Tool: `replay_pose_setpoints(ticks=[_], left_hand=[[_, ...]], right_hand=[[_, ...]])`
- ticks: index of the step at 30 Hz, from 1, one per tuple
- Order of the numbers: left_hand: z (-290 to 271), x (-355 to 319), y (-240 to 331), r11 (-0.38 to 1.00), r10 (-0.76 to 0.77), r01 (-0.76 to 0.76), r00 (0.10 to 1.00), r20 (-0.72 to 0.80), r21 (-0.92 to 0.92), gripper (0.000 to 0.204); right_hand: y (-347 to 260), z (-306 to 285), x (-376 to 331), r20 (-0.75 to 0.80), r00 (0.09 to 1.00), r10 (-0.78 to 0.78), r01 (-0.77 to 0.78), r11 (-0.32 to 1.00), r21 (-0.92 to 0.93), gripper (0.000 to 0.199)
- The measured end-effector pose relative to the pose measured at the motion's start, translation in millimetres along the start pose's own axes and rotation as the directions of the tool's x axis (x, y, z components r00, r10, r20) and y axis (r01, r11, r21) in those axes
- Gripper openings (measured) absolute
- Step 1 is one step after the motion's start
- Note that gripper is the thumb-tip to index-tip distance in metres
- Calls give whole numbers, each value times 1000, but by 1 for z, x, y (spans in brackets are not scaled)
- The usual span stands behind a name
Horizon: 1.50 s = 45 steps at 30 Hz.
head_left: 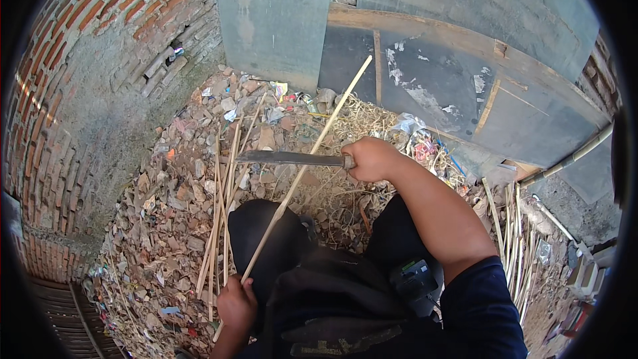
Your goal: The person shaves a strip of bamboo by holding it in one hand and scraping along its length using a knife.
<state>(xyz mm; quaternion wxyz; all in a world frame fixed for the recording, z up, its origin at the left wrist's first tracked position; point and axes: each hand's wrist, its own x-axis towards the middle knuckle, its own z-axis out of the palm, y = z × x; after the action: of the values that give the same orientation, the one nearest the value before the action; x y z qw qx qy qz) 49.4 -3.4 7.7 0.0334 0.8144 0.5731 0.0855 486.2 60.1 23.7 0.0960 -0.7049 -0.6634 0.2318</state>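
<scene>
My right hand point(371, 158) grips the handle of a long dark-bladed knife point(287, 157), its blade pointing left. The blade crosses a long pale bamboo strip point(307, 161) that slants from lower left up to the far right. My left hand point(236, 304) holds the near end of that strip beside my left knee. My legs in dark trousers fill the lower middle.
Several thin bamboo strips point(219, 213) lie on the rubble-strewn ground to my left, more strips point(512, 226) to my right. A brick wall point(80, 93) curves on the left. Grey panels and a dark board point(432, 86) stand ahead. A dark pouch point(415, 282) hangs at my waist.
</scene>
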Motion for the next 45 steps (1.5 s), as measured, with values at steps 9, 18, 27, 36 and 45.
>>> replay_pose_setpoints(ticks=[9, 18, 27, 36, 45], left_hand=[[12, 0, -5, 999, 43, -42, 997, -69, 8, 21], [4, 5, -12, 993, 16, -5, 995, 99, -119, 25], [1, 9, -12, 989, 1, 26, 983, 185, -144, 26], [10, 11, -15, 986, 16, 8, 989, 145, -168, 27], [8, 12, -17, 955, 12, 49, 979, 203, -292, 25]], right_hand=[[48, 2, 21, -72, 965, 253, -210, 908, 364, 28], [-3, 11, 4, 33, 998, -58, 58, 998, -5, 24], [-25, 10, -3, 47, 997, -56, 60, 995, -78, 30], [41, 15, 17, -138, 967, 214, -191, 968, 162, 27], [0, 3, 1, -39, 999, 9, -3, 990, 141, 22]])
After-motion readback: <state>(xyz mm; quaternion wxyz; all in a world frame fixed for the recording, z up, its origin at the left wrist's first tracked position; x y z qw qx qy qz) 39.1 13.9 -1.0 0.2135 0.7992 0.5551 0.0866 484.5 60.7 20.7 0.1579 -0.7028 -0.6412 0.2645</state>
